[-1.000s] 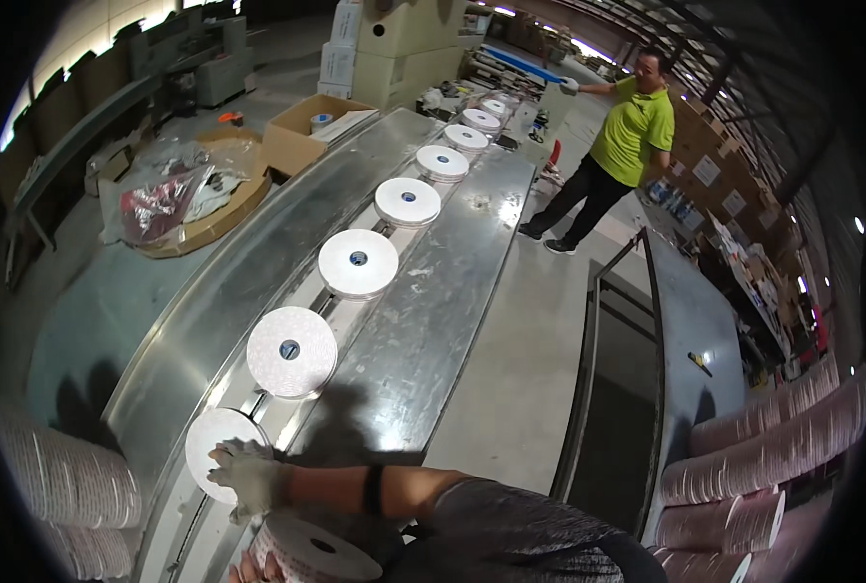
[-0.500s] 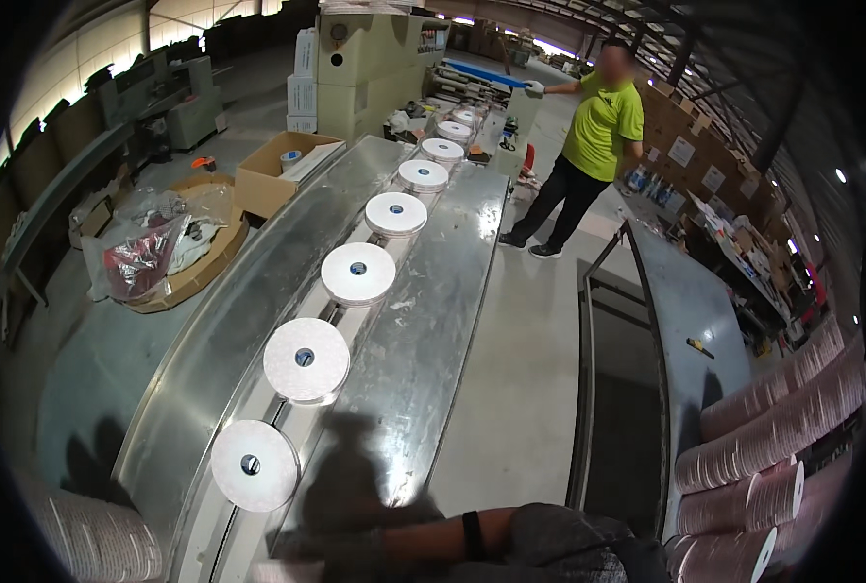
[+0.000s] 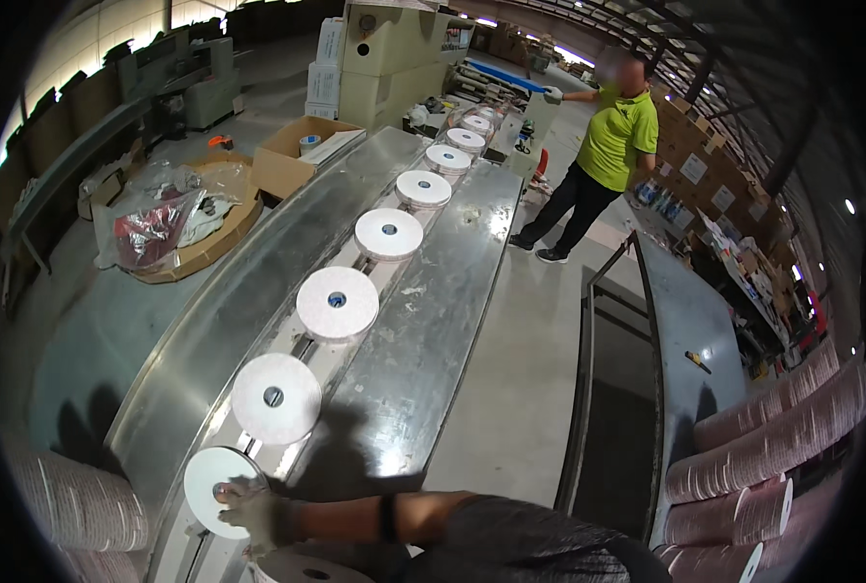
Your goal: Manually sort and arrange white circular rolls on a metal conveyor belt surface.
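Note:
A row of flat white rolls with small dark cores runs away along the middle track of a long metal conveyor table. My right hand, in a light glove with bare fingertips, reaches in from the lower right. Its fingers curl over the edge and core of the nearest white roll, which lies on the track. Below my forearm, at the bottom edge, part of another pale roll shows. What supports it is hidden. My left hand does not appear.
Stacks of pinkish rolls stand at right beside a metal table bearing a yellow-and-black tool. More rolls are stacked at lower left. A person in a bright green shirt stands at the conveyor's far right, near a machine.
My right arm has reached farther left, bringing the hand onto the nearest roll. The row of rolls now sits nearer and lower left, with another roll at its near end.

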### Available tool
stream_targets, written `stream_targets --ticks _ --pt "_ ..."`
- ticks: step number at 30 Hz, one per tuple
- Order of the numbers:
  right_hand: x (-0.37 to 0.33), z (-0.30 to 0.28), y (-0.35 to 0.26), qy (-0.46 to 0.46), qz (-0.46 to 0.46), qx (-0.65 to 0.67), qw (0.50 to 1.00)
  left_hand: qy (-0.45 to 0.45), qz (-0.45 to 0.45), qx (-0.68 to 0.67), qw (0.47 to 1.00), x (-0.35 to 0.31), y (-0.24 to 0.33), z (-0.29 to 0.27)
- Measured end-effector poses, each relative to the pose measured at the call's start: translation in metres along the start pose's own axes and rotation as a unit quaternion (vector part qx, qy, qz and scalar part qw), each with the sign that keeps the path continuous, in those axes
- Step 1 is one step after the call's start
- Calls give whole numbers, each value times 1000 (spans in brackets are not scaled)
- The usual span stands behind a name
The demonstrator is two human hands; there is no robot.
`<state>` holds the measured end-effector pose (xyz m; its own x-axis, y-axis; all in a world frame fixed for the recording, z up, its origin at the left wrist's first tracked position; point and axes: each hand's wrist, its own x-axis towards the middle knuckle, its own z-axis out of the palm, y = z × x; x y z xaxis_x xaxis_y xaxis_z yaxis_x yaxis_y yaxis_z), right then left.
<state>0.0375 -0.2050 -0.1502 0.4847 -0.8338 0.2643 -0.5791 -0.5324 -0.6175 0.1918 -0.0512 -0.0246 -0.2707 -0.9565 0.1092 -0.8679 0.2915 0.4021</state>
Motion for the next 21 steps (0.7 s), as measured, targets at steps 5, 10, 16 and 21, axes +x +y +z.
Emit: stream_targets --ticks 5,10,16,21 --pt "-126 25 -42 -89 -46 45 994 70 -67 -47 994 -32 -17 36" --pt "-115 11 -40 -140 35 196 970 36 -12 67 997 -50 -43 40" --pt "-47 -13 17 -196 -58 302 931 24 -146 -221 964 -14 -15 40" --pt "51 21 -25 -104 -77 45 991 56 -218 -346 911 -36 -31 51"
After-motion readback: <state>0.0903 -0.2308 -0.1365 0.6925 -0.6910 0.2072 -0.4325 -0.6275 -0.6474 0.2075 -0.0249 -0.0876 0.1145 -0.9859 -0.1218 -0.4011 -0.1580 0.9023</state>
